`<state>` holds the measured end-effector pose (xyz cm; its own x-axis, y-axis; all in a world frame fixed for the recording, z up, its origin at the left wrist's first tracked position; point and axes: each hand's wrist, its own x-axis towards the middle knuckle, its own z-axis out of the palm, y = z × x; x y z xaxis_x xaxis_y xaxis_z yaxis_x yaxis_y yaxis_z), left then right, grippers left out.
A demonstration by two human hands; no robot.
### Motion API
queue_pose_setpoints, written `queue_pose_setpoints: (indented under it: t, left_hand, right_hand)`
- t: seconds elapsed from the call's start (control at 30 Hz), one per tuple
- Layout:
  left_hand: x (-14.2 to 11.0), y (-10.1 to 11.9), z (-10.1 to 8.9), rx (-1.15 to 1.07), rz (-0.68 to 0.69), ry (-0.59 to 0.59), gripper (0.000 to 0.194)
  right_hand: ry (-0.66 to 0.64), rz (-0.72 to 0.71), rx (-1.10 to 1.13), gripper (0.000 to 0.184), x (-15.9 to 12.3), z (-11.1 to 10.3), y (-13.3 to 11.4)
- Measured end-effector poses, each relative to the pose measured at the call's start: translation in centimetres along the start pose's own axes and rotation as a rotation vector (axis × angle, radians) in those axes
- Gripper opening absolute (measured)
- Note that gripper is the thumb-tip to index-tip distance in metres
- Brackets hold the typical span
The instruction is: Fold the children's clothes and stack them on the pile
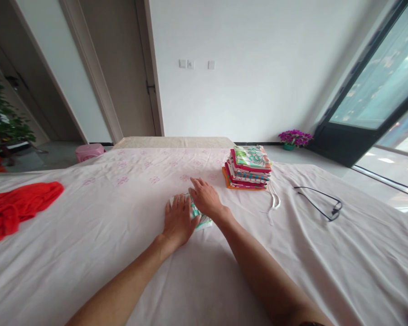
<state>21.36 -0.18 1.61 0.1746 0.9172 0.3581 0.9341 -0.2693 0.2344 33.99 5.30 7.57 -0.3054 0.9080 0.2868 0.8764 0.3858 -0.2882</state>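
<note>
Both my hands lie flat on a small folded cloth point(203, 222) with a white and green pattern, in the middle of the bed. My left hand point(178, 221) covers its near left part, fingers stretched out. My right hand point(206, 198) rests on its far right part, fingers also spread. Most of the cloth is hidden under them. A stack of several folded patterned cloths point(247, 167) stands just beyond and to the right of my right hand.
A pale pink sheet point(122, 235) covers the bed. A crumpled red garment point(17, 206) lies at the left edge. A black cable point(321, 203) and a white cord point(274, 201) lie to the right. Pink stool point(89, 151) and potted flowers point(294, 138) stand on the floor.
</note>
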Motion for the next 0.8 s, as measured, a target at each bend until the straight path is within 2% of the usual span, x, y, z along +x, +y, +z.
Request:
queue_pose_setpoints:
  t: [0.07,0.13,0.2,0.43,0.57,0.7,0.8]
  left_hand:
    - [-0.1,-0.2,0.1,-0.024,-0.008,-0.010,0.072]
    - [-0.4,-0.6,0.3,-0.037,-0.008,-0.027,0.074]
    - [-0.6,-0.9,0.3,-0.030,0.003,-0.040,0.076]
    - [-2.8,-2.1,-1.0,-0.007,0.048,-0.104,0.076]
    - [-5.4,-5.2,-2.3,-0.101,0.113,-0.109,0.067]
    - [-6.7,-9.8,-3.2,-0.173,-0.036,-0.008,0.058]
    - [-6.4,-12.2,-3.4,-0.180,-0.142,0.089,0.052]
  right_hand:
    - [-0.081,-0.067,0.009,0.050,-0.3,1.6,0.2]
    - [-0.137,-0.055,-0.020,0.051,-0.7,3.0,0.9]
    - [-0.136,-0.017,-0.047,0.052,-1.1,4.0,1.7]
    - [-0.094,0.063,-0.046,0.058,-1.1,4.6,2.6]
    - [-0.080,0.136,-0.033,0.052,-1.1,3.9,2.8]
    - [-0.065,0.222,-0.011,0.040,-1.0,2.5,2.8]
    - [-0.110,0.318,0.025,0.042,-0.6,1.3,2.5]
